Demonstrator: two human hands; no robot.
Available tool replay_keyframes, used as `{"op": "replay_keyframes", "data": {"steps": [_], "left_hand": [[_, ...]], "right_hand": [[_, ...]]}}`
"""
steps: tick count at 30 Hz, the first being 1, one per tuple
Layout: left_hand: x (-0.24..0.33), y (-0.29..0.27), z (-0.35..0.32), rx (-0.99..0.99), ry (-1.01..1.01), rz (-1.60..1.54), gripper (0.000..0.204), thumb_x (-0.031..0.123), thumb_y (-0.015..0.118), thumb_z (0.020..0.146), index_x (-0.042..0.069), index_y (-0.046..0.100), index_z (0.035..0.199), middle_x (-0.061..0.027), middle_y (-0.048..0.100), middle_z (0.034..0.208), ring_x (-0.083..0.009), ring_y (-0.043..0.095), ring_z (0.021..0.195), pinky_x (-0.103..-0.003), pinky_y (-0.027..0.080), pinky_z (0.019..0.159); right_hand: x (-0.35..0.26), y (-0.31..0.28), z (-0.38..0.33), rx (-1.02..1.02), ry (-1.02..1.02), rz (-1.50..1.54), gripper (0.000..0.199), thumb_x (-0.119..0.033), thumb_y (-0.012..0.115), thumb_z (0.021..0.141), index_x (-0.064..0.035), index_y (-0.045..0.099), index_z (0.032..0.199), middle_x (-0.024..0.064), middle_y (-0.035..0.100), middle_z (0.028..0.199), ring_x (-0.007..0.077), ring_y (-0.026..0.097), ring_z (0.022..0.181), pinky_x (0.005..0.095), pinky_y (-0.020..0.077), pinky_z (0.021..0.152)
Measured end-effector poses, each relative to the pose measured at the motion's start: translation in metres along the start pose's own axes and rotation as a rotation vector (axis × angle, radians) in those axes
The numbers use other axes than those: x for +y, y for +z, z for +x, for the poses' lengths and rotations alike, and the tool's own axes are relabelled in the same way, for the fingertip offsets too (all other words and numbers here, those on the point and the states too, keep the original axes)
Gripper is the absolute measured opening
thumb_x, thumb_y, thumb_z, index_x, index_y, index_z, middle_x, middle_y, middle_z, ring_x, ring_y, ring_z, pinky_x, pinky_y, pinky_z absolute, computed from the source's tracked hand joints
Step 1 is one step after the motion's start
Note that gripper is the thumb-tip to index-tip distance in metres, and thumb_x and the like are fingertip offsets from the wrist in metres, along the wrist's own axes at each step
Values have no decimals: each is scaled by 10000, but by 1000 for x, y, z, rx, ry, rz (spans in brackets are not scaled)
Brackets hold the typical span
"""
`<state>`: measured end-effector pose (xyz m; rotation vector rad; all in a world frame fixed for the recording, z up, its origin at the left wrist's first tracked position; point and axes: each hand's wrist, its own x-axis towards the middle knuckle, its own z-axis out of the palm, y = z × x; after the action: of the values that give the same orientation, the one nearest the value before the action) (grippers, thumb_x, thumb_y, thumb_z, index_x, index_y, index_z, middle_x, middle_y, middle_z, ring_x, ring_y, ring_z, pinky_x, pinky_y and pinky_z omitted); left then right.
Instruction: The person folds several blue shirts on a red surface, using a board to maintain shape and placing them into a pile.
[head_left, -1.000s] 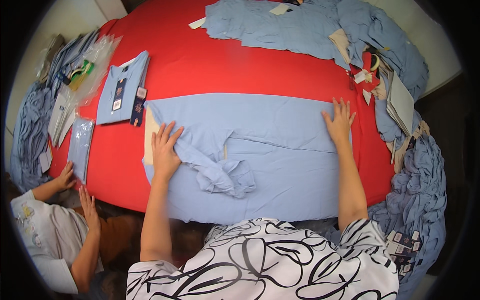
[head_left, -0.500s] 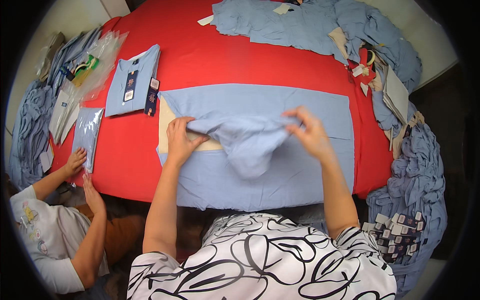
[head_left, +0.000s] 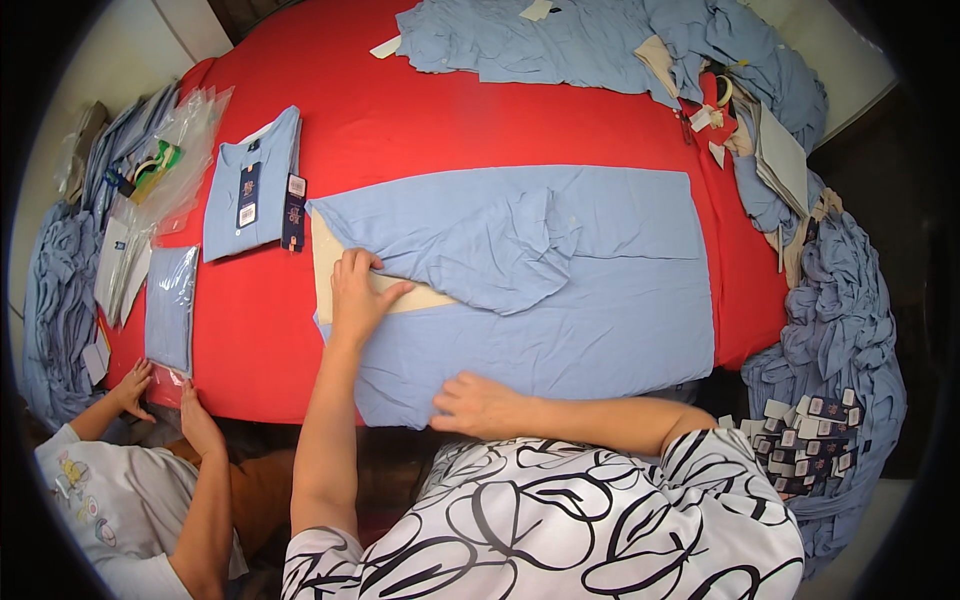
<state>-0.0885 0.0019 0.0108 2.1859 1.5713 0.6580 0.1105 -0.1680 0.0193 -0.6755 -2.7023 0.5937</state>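
Note:
A light-blue shirt [head_left: 620,320] lies spread in front of me, partly folded, with its sleeve [head_left: 490,260] turned across the middle in loose creases. A cream-coloured board [head_left: 327,262] shows at its left end. My left hand [head_left: 360,290] rests on the board and the folded cloth, thumb and fingers apart. At the shirt's near edge, my right hand [head_left: 482,405] has its fingers curled in on the cloth. Its fingertips are partly hidden.
A folded tagged shirt [head_left: 235,200] lies on the red table cover [head_left: 450,130]. At left, a co-worker's hands [head_left: 200,420] are by a bagged shirt [head_left: 170,310]. Piled shirts [head_left: 560,40] lie at the far side; tags [head_left: 810,440] sit on a heap at right.
My right hand has let go of the lifted sleeve and come down to the near edge. The sleeve now lies flatter across the shirt. The co-worker's hands have shifted nearer.

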Motion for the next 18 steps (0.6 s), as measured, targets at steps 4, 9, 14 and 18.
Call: {"op": "replay_keyframes", "data": {"steps": [4,9,14,18], "left_hand": [[-33,-37,25,-371,-265,-511,660,611,535,922,22,608,1212,-115,622,1196,-281,557,1086,-391,415,975],[-38,-57,37,-233,-574,-697,842,670,472,920,-124,632,1151,-250,631,1228,-277,586,1153,-396,444,984],[-22,-36,31,-147,-187,-110,488,267,720,846,-63,616,1190,-240,701,984,-386,672,935,-419,510,834],[24,0,29,138,-167,374,334,188,642,884,-28,630,1139,-207,656,1051,-393,588,1005,-449,455,911]], "right_hand": [[42,-31,48,-333,59,329,150,-158,652,784,-55,603,880,114,642,866,322,638,827,406,486,716],[150,-168,64,719,613,-10,168,-173,659,860,-63,628,984,108,634,990,263,597,951,380,487,814],[94,-143,-62,767,681,-247,223,-171,690,855,-39,595,1007,145,575,1059,361,520,1042,425,414,935],[23,-64,-170,710,1088,-518,227,-134,692,825,-56,595,1016,145,568,1074,343,507,1038,436,379,911]]}}
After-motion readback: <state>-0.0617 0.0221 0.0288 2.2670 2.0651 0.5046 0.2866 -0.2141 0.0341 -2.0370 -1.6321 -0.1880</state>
